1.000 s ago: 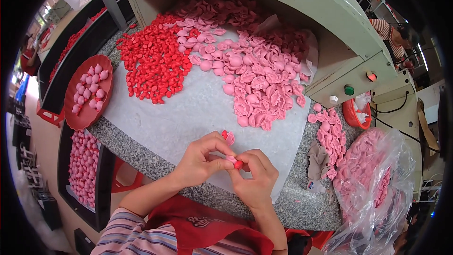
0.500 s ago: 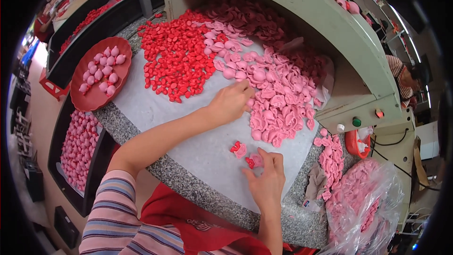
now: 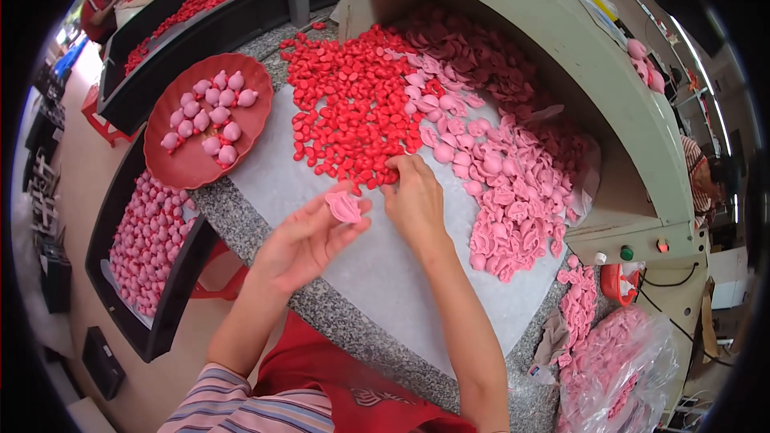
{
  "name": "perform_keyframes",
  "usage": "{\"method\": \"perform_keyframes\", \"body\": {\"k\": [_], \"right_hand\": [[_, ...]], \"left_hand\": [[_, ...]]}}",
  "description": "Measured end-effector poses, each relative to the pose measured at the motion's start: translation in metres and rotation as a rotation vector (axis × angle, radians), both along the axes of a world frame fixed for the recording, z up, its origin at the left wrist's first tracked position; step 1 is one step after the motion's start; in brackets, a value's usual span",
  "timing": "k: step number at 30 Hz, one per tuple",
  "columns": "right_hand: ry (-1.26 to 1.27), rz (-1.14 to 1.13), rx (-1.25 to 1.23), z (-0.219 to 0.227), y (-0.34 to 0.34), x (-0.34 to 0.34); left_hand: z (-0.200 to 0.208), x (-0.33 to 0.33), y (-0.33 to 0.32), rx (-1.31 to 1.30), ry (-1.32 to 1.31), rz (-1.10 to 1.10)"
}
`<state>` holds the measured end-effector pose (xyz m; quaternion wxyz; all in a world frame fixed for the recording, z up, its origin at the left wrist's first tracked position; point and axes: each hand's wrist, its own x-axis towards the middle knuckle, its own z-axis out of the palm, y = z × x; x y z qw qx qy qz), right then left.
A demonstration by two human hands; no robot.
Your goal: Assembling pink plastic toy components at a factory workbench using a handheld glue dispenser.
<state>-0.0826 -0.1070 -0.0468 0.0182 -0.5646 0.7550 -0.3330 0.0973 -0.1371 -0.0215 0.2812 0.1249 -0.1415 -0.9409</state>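
My left hand (image 3: pixel 309 236) is palm up over the front of the white sheet, its thumb and fingers holding a pink cup-shaped piece (image 3: pixel 343 207) with a wavy rim. Just right of it, my right hand (image 3: pixel 417 202) reaches to the near edge of a heap of small red rounded pieces (image 3: pixel 345 104). Its thumb and forefinger close on a red piece there, mostly hidden by the fingers. To the right of that hand spreads a heap of pink pieces (image 3: pixel 513 212), some round and some with wavy rims.
A red scalloped bowl (image 3: pixel 180 168) of pink balls with red parts stands at the left. Below it is a black bin (image 3: pixel 164 325) of similar balls. A pale green machine housing (image 3: pixel 593 64) arches over the far side. A clear bag (image 3: pixel 613 377) of pink pieces lies at right.
My left hand has left the pink heap and turned palm up. My right hand has moved to the red heap. The two pink-and-red pieces no longer lie on the sheet. The view has shifted.
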Motion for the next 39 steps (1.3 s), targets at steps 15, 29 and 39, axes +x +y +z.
{"method": "perform_keyframes", "body": {"k": [15, 29, 39], "right_hand": [[-1.219, -0.162, 0.006, 0.062, 0.154, 0.003], [-0.758, -0.091, -0.296, 0.065, 0.202, 0.022], [-0.492, -0.195, -0.249, 0.08, 0.205, 0.052]], "left_hand": [[-0.003, -0.034, 0.062, -0.124, -0.084, -0.274], [0.004, -0.055, 0.097, -0.27, -0.165, -0.525], [0.001, -0.057, 0.106, -0.135, -0.333, -0.469]]}}
